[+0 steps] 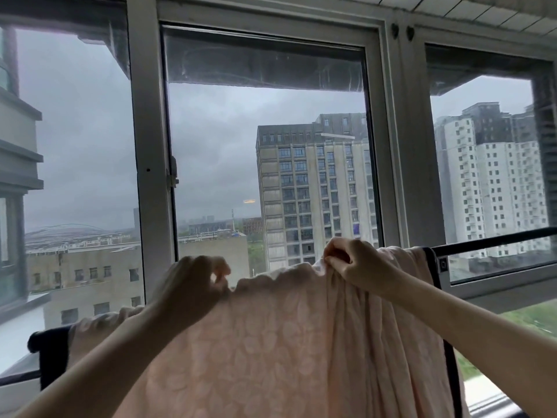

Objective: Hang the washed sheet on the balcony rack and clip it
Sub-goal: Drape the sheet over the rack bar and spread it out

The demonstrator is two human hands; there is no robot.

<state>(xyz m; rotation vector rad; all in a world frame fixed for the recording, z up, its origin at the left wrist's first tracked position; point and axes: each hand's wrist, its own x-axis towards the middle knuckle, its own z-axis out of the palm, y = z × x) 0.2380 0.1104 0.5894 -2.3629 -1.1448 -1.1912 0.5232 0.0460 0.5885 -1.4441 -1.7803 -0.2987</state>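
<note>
Over the dark rack bar (494,243) that runs across the window, the pale pink sheet (271,342) hangs draped, its top edge lifted above the bar between two hands and the rest falling in front of it toward the person. By its look it is soft, limp cloth with a woven leaf pattern, and being washed it is likely damp and heavier than it seems; it will sag wherever it is not held and could slide off the smooth bar if the weight falls unevenly on either side. Judging by that, the hem is the place to hold, in pinches set well apart so the edge stays taut.

Left of the bar's bunched folds, the left hand (193,282) is raised with the wrist bent, fingers curled down and pinching the scalloped top edge. Nearer the bar's right end, the right hand (352,260) grips a gathered bunch of the same edge, knuckles up, forearm reaching in from lower right. Beside that hand the cloth crowds into folds by the black upright of the frame (437,263). No clips show anywhere, so clipping looks not yet begun
</note>
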